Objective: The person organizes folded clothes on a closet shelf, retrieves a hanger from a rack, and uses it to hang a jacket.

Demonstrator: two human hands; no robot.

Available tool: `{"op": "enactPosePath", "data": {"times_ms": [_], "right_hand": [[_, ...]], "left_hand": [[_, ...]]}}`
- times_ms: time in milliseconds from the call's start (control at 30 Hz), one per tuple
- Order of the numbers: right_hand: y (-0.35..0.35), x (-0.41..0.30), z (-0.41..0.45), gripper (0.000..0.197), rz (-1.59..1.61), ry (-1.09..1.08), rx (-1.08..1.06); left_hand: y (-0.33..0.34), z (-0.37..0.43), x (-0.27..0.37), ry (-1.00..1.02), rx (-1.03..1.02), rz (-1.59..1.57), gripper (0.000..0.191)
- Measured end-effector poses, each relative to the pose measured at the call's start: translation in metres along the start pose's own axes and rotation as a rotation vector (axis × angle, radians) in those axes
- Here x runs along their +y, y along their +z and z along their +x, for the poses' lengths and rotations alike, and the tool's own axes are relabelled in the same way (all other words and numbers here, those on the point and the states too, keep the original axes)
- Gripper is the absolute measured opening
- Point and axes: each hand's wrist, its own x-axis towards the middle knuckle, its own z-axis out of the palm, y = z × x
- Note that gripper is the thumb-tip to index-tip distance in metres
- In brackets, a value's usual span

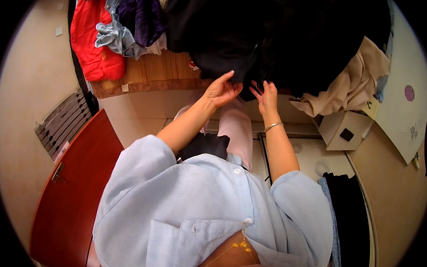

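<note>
A large black garment (290, 48), perhaps a jacket or coat, is spread over the bed in front of me. My left hand (224, 89) pinches its lower hem between thumb and fingers, palm partly turned up. Just to the right, my right hand (267, 94) holds the facing bottom edge at its fingertips, and a bangle circles that wrist. Between the hands runs the garment's front opening, with a faint shiny line that could be a zipper. The dark folds hide most of its detail.
On the bed's woven mat (163, 66) lie a red garment (93, 41), a purple garment (141, 18), and a light-blue one (114, 38). A beige cloth (349, 81) hangs over the right edge above a white box (346, 131). A red door (81, 185) stands at left; black clothing (351, 216) hangs lower right.
</note>
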Motion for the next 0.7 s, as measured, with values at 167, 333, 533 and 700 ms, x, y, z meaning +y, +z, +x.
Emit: {"op": "enactPosePath", "data": {"times_ms": [167, 333, 533, 700], "right_hand": [[-0.015, -0.027, -0.043, 0.008, 0.081, -0.127, -0.133], [-0.019, -0.061, -0.085, 0.007, -0.168, -0.544, -0.080], [-0.038, -0.093, -0.118, 0.007, -0.588, -0.872, 0.012], [-0.040, -0.093, -0.123, 0.016, -0.086, -0.697, -0.024]], "left_hand": [[0.092, -0.047, -0.020, -0.036, -0.507, -0.100, 0.028], [0.140, -0.034, -0.052, 0.024, -0.131, 0.364, 0.028], [0.184, -0.045, -0.064, -0.039, -0.055, 0.728, 0.033], [0.188, -0.052, -0.080, 0.030, -0.064, 0.639, 0.032]]}}
